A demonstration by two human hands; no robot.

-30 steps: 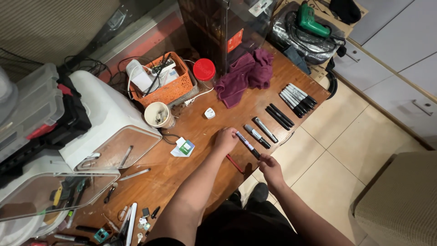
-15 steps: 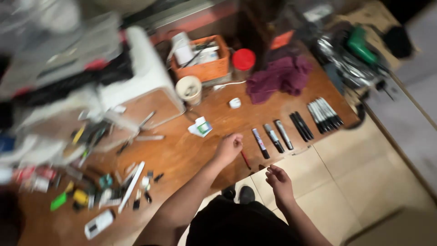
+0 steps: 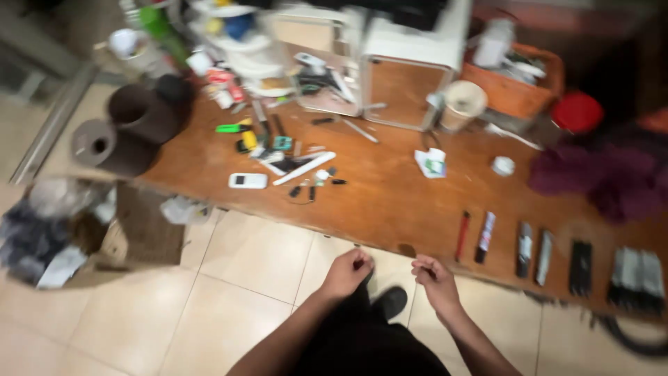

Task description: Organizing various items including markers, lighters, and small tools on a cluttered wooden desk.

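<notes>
both hands empty & off the counter [image 3: 390, 202]: left hand [image 3: 350, 270] curled to a loose fist, right hand [image 3: 433, 275] half open. nearest things: red pen [image 3: 462, 235] & white marker [image 3: 485, 237], lying side by side near the counter edge. prob light, stiff, smooth, apt to roll; pinch mid-barrel. frame's blurry, caps unclear.

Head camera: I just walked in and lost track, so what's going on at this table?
A person stands at a cluttered wooden table. Both hands are off it and hold nothing visible: the left hand is loosely closed, the right hand half open. Nearest them, at the table's front edge, lie a red pen and a row of markers. The view is blurred.
</notes>
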